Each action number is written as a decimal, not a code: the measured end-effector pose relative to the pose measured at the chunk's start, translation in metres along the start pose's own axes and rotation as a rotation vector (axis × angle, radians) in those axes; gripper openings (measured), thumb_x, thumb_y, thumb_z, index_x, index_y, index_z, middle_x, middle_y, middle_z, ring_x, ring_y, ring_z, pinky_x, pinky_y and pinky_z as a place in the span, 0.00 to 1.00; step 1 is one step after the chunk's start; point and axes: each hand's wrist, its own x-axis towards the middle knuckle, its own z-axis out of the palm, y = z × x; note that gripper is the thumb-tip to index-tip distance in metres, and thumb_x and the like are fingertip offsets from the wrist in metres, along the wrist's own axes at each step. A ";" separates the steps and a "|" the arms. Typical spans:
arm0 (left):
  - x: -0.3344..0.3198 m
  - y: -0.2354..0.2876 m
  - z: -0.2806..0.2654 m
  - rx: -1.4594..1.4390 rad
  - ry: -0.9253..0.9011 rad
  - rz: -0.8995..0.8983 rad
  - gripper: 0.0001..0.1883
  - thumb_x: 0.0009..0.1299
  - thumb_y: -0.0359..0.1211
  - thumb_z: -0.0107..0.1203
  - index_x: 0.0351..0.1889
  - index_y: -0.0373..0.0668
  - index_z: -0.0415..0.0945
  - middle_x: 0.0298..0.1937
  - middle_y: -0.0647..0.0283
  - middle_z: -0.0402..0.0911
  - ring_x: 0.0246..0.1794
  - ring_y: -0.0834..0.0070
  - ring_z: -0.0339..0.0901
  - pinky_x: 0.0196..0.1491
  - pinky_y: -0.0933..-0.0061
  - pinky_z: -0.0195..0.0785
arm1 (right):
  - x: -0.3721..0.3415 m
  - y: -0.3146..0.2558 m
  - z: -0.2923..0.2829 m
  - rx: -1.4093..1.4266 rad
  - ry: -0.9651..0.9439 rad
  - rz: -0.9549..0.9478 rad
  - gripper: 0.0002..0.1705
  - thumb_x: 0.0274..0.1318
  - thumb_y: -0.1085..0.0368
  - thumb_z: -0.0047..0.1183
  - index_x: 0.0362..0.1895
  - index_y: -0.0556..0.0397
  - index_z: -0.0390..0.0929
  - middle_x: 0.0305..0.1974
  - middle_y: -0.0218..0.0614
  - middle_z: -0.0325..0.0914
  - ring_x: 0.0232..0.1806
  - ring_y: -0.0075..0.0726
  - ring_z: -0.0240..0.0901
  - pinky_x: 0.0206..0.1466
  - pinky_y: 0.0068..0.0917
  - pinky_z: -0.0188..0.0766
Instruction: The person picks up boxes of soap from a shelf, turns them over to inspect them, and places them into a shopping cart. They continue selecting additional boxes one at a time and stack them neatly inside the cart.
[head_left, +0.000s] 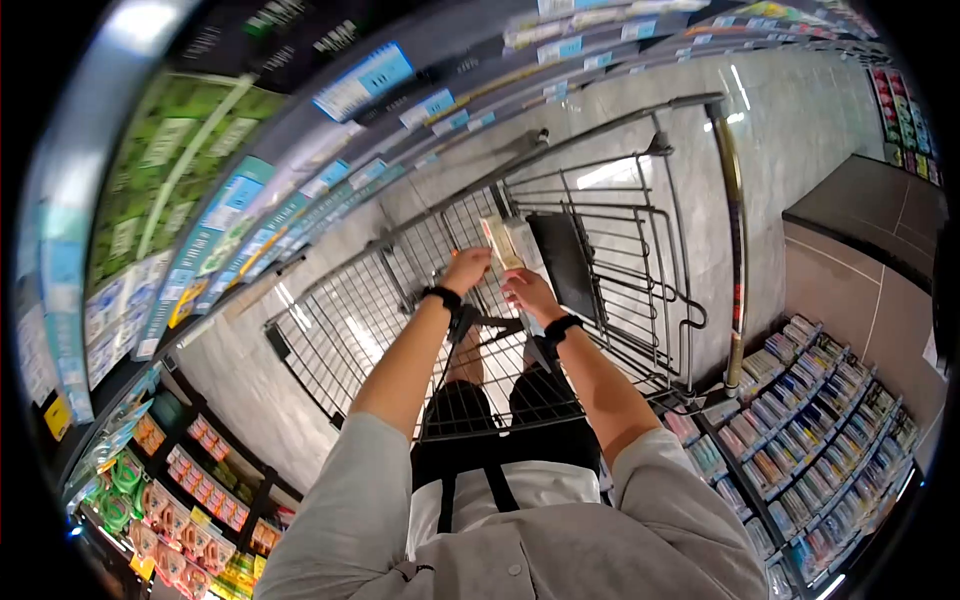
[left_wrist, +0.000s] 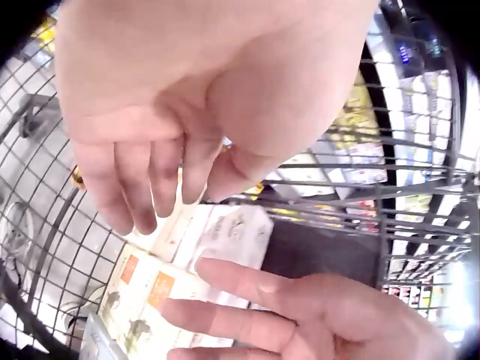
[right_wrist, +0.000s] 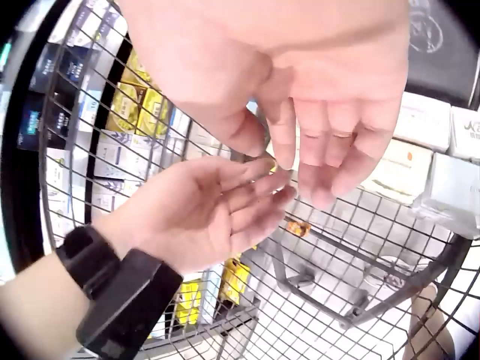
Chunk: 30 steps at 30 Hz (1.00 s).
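Note:
Inside the metal cart (head_left: 575, 410) lie cream and white boxes. In the left wrist view, a cream box with orange squares (left_wrist: 146, 289) is beside a white box (left_wrist: 236, 232). My left hand (head_left: 467, 270) is over the cart, its relaxed fingers pointing down in front of the boxes. My right hand (head_left: 531, 293) faces it, fingers loosely bent. The right wrist view shows the left hand (right_wrist: 217, 206) and right hand (right_wrist: 300, 75) close together with nothing gripped. Beyond the right fingers are a cream box (right_wrist: 405, 171) and a greyish box (right_wrist: 452, 196). Whether fingertips touch a box is unclear.
Packed shelves (head_left: 365, 85) with blue price tags run along the left and top. A dark panel (head_left: 563, 262) stands inside the cart. Racks of small packages (head_left: 810, 420) are at lower right, and colourful goods (head_left: 180, 530) at lower left. A brownish counter (head_left: 840, 270) stands at right.

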 end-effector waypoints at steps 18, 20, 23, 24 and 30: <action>-0.431 0.403 -0.019 0.820 0.869 1.569 0.20 0.60 0.29 0.55 0.53 0.41 0.72 0.49 0.59 0.75 0.39 0.64 0.78 0.42 0.67 0.72 | -0.286 -0.386 0.065 -0.050 -0.072 -1.049 0.18 0.65 0.63 0.41 0.56 0.52 0.69 0.49 0.33 0.76 0.42 0.24 0.74 0.43 0.21 0.68; -0.420 0.425 -0.009 0.951 1.010 1.542 0.21 0.59 0.31 0.56 0.52 0.38 0.72 0.53 0.58 0.70 0.44 0.62 0.77 0.43 0.66 0.73 | -0.291 -0.403 0.073 0.007 -0.015 -1.165 0.19 0.64 0.64 0.42 0.58 0.51 0.68 0.52 0.33 0.74 0.41 0.24 0.74 0.42 0.20 0.68; -0.403 0.444 -0.005 1.099 1.092 1.480 0.23 0.58 0.32 0.57 0.52 0.34 0.71 0.54 0.56 0.67 0.46 0.60 0.75 0.44 0.66 0.74 | -0.297 -0.420 0.083 0.039 0.020 -1.241 0.23 0.62 0.65 0.45 0.61 0.50 0.66 0.57 0.33 0.69 0.45 0.22 0.71 0.43 0.19 0.68; -0.401 0.444 -0.004 1.100 1.092 1.489 0.23 0.58 0.32 0.57 0.52 0.34 0.71 0.54 0.56 0.67 0.46 0.60 0.75 0.44 0.66 0.74 | -0.295 -0.424 0.083 0.050 0.058 -1.306 0.24 0.61 0.65 0.46 0.62 0.50 0.65 0.58 0.33 0.67 0.47 0.21 0.69 0.43 0.20 0.69; -0.399 0.432 -0.001 1.094 1.025 1.389 0.24 0.61 0.34 0.56 0.56 0.38 0.70 0.62 0.54 0.64 0.50 0.56 0.74 0.49 0.62 0.71 | -0.287 -0.436 0.081 0.034 0.057 -1.339 0.31 0.59 0.67 0.48 0.67 0.51 0.58 0.60 0.33 0.64 0.48 0.23 0.67 0.45 0.21 0.69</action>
